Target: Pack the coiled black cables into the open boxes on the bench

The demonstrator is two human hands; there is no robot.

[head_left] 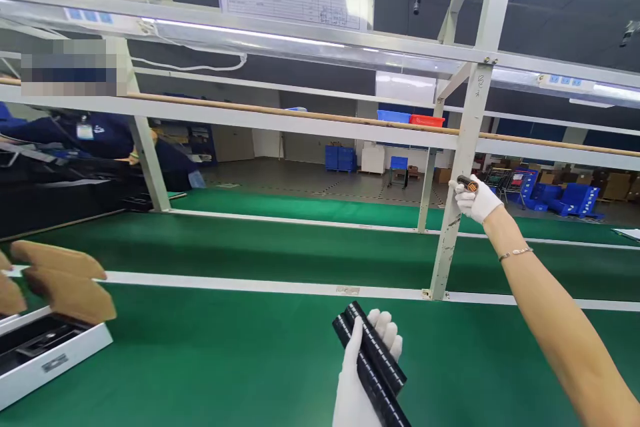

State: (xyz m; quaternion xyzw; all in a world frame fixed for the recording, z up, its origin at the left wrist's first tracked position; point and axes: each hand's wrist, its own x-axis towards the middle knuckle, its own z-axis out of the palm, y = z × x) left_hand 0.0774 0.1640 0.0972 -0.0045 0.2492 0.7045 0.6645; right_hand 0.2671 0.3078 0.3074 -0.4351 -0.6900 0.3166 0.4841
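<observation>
We show the gloved left hand point(361, 373) closed around two black segmented bars point(371, 357) at bottom centre, over the green bench mat point(200, 367); at right, the gloved right hand point(475, 201) pinches a small black-and-orange cylinder point(468, 183) beside a white frame upright point(443, 260).

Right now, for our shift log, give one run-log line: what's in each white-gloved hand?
left hand: two long black ribbed bars | right hand: small black cylinder, orange end | surface: green bench mat

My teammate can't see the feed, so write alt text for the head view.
A gloved left hand grips two black bars above a green workbench; the right hand holds a small black-and-orange object beside a white frame post. A white box sits at left.
</observation>
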